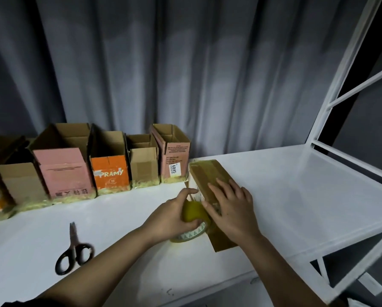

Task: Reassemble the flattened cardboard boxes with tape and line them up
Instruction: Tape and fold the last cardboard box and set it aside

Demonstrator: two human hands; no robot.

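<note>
A brown cardboard box (207,176) lies on its side on the white table (130,240), right of centre. My right hand (232,204) rests flat on top of it, fingers straight. My left hand (174,216) grips a yellowish tape roll (193,227) against the box's left side, and a clear strip of tape runs up along that edge. Several assembled boxes stand in a row along the back, among them a pink one (64,171), an orange one (109,173) and a pink labelled one (174,160) closest to the box under my hand.
Black-handled scissors (74,251) lie on the table at the front left. A white metal shelf frame (340,173) stands at the right, its shelf level with the table. A grey curtain hangs behind.
</note>
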